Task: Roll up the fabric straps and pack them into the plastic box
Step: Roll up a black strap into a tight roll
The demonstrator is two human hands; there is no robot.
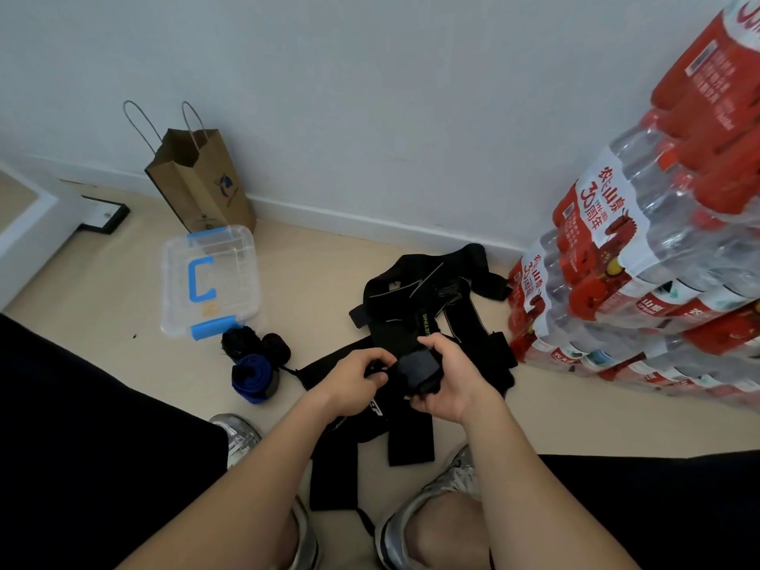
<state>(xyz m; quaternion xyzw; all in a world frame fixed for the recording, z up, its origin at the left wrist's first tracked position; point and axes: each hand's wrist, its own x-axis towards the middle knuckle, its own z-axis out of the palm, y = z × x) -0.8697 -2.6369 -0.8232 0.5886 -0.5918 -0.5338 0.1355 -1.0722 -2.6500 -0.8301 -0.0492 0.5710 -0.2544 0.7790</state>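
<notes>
1. Mid-frame, your right hand [448,382] grips a half-rolled black fabric strap [419,370]; your left hand [355,378] seemingly pinches its tail.
2. Finish rolling, then open the clear plastic box [172,290], centre left.

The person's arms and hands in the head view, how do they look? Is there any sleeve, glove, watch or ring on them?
The left forearm and the right forearm are bare down to the picture's lower edge; no sleeve shows. The left hand and the right hand wear no gloves. No watch, bracelet or ring is visible on the wrists or on the fingers that show.
</notes>
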